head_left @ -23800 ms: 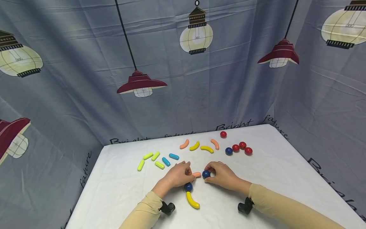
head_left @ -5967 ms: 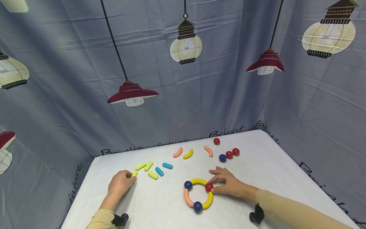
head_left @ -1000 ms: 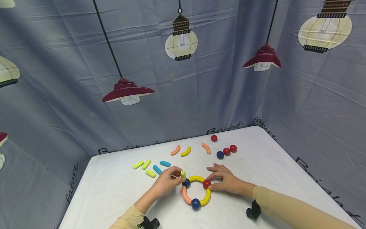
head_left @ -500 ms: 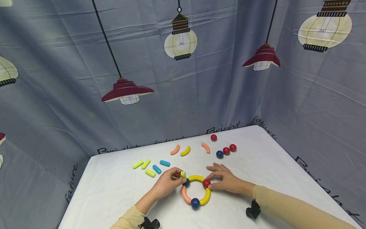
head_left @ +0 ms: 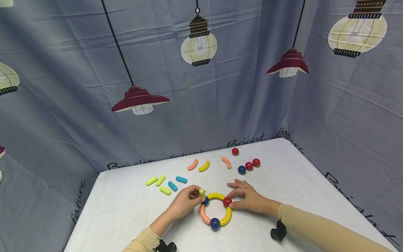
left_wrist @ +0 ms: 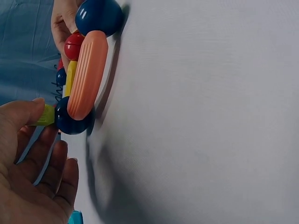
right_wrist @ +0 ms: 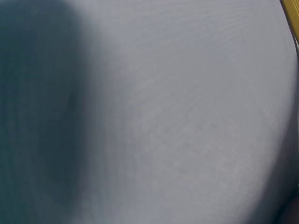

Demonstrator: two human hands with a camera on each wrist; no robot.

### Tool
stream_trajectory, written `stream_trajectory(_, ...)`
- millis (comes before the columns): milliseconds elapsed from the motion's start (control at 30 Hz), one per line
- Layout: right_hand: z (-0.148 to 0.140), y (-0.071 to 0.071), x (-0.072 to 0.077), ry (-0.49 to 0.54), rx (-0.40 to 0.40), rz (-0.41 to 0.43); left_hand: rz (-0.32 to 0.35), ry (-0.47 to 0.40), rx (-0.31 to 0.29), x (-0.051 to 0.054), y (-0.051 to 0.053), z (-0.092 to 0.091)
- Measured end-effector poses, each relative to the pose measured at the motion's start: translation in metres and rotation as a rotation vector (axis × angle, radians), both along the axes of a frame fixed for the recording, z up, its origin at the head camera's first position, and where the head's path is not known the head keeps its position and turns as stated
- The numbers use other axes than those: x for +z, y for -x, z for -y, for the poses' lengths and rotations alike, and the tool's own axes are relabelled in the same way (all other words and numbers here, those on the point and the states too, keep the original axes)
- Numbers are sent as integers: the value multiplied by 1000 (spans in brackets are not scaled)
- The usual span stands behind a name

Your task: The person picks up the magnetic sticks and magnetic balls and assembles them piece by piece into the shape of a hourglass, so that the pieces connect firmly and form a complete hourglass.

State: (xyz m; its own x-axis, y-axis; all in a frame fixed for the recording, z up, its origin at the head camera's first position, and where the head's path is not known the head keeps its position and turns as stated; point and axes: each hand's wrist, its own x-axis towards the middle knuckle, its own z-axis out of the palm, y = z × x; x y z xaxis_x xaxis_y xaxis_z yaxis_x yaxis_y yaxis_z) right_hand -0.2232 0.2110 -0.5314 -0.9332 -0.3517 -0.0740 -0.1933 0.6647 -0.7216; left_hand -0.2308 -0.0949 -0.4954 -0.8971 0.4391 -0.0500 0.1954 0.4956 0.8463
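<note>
Short lime-green rod (left_wrist: 46,115), glossy navy ball (left_wrist: 67,123), ribbed orange arc (left_wrist: 88,74)

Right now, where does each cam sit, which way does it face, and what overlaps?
Head: on the head, facing forward and down at table and curtain; left hand, right hand, sleeves show.
Left wrist: worn there, looking past the left hand at green stick, blue ball, orange bar; part of right hand behind.
Right wrist: worn there, facing table, yellow piece upper right; dark lower-right corner, maybe hand, can't tell.
Shared, head and left wrist: red ball, both hands.
</note>
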Motion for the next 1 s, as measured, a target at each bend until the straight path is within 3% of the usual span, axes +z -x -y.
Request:
stream_trajectory(267, 2, 1, 2, -5, -6, 18, 75, 71, 61, 1, -20, 6)
stream_trajectory(467, 3, 1, 1, -3, -21, 8, 5, 149, 102, 4, -44, 5)
stream_trajectory(700, 2, -4, 1, 38, -40, 21, -72, 244, 118, -3, -72, -13)
stream_trajectory(833, 6, -10, 3, 98, -49, 33, -59, 263, 117, -9, -79, -21)
stream_trajectory(1000, 11, -12, 5, 110, -44, 7, -80, 287, 104, -15, -78, -25)
